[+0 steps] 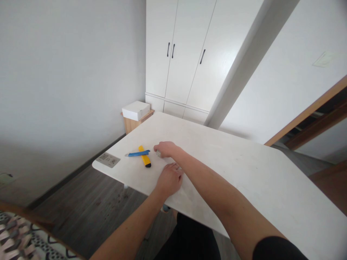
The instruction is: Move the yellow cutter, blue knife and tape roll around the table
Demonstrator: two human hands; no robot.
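Note:
My right hand (164,148) is closed at the table, its fingers curled round a small pale object (158,154) whose kind I cannot make out. Nearer to me, my left hand (170,178) rests on the tabletop below the right wrist with bent fingers. Its fingertips are partly hidden, so anything in its grasp does not show clearly. Left of both hands lies a blue utility knife (137,154), crossed over a yellow utility knife (146,160) with a black end. Neither hand touches the knives.
The white table (217,159) has a grey printed label (107,159) at its left corner. Beyond it, a white box (136,110) sits on a wooden cabinet (131,125). A white wardrobe (189,47) stands at the back. Patterned fabric (24,238) shows at lower left.

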